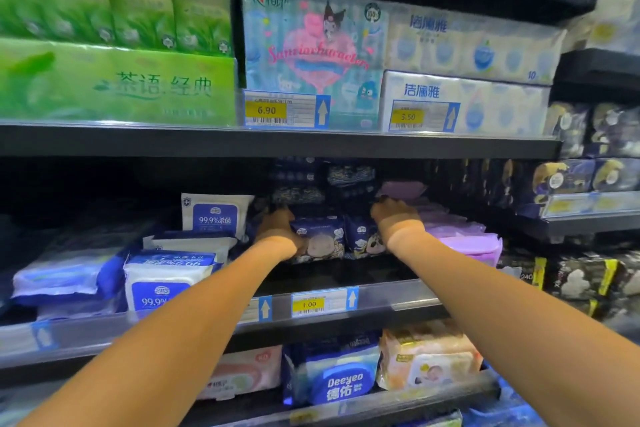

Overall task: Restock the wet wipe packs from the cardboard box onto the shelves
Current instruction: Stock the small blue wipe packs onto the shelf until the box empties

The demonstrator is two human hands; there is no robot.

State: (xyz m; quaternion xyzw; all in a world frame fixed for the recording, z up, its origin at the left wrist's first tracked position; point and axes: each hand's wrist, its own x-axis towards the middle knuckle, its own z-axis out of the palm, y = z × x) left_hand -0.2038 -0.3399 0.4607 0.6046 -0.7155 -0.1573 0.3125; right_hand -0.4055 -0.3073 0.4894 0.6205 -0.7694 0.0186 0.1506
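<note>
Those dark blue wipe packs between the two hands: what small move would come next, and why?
Probably nudging them forward: the left hand and right hand flank the dark blue packs, which sit well behind the shelf edge, leaving bare shelf in front.

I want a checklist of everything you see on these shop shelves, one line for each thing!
Surface: middle shelf, bare strip at its front.
Job's things: dark blue wipe packs stacked between both hands; cardboard box not seen.
Clutter: white-blue 99.9% packs on the left, purple packs on the right.
Hands: left hand and right hand reach in against the dark packs; grip unclear.
Cables: nothing seen.
Surroundings: green tissue packs above, Deeyeo pack below.
</note>
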